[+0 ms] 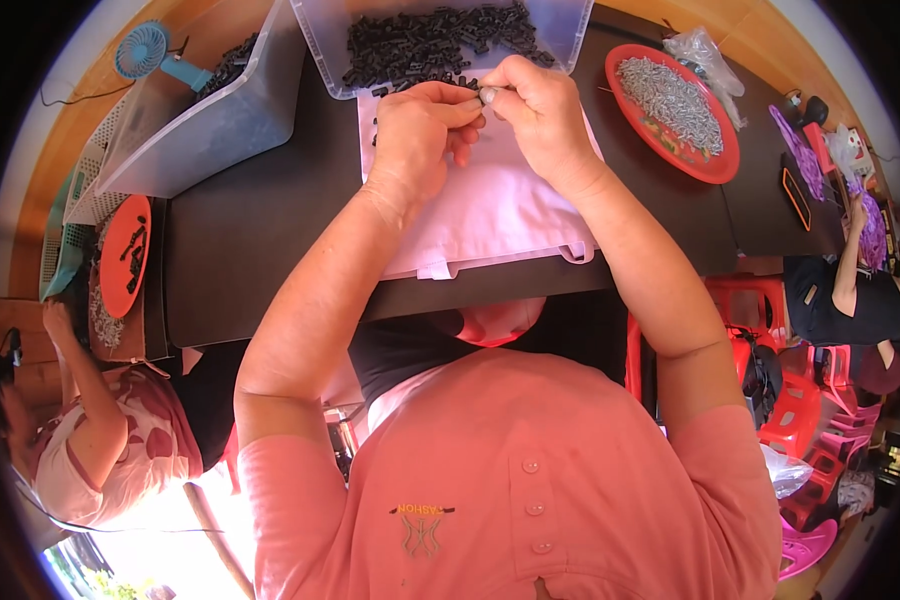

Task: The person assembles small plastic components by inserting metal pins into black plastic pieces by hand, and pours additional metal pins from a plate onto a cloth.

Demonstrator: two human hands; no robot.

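My left hand (420, 128) and my right hand (548, 122) meet above a pink cloth (500, 215), their fingertips pinched together around something small and greyish. Its kind is mostly hidden by the fingers. Right behind them stands a clear plastic tub (322, 62) holding many small black plastic parts (410, 42). A few more black parts lie on the cloth near my fingers. To the right of my right hand, a red round plate (727, 160) carries a heap of small silvery metal pieces (675, 100) that look like screws.
At the left stands a large translucent bin (240, 140) with black parts, beside a small blue fan (142, 50). An orange-red plate (120, 270) lies near a co-worker (110, 440). Right of me are a clear plastic bag (705, 60), a phone (796, 198) and red chairs (790, 410).
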